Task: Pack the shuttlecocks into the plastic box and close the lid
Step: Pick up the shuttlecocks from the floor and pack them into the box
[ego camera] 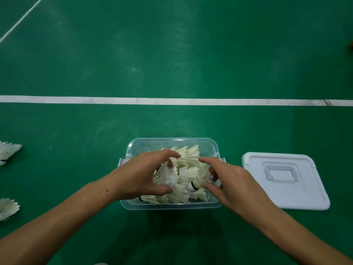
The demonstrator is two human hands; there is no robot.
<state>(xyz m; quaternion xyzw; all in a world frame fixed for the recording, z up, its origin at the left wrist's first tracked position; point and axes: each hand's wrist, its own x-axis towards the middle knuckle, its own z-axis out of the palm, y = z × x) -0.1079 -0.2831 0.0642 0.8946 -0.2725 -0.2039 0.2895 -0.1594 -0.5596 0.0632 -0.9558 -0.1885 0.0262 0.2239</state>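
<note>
Two bare hands reach into a clear plastic box [172, 204] that sits on a green badminton court floor [172, 54], at about 6 o'clock in the view. Feather shuttlecocks [188, 165] fill it in a loose heap, white skirts lying every way and a few black-banded cork ends showing. At the box's 9 o'clock side, the left hand [142, 174] has its fingers and thumb curled round a white-feathered shuttlecock [165, 175] on top of the heap. From the 3 o'clock side, the right hand [232, 183] comes in with fingers spread and bent, fingertips touching the shuttlecocks; whether it holds one cannot be told.

Just beside the box at 3 o'clock lies its white lid [305, 194], flat on the floor, handle recess facing up. One broad white court line [76, 100] crosses the floor at 12 o'clock from the box, and a thinner line [21, 19] slants at 10 o'clock. Two loose shuttlecocks lie at the frame's 9 o'clock edge, one farther [8, 152] and one nearer [7, 208]. Scuffed and faintly glossy, the floor reflects pale patches of light.
</note>
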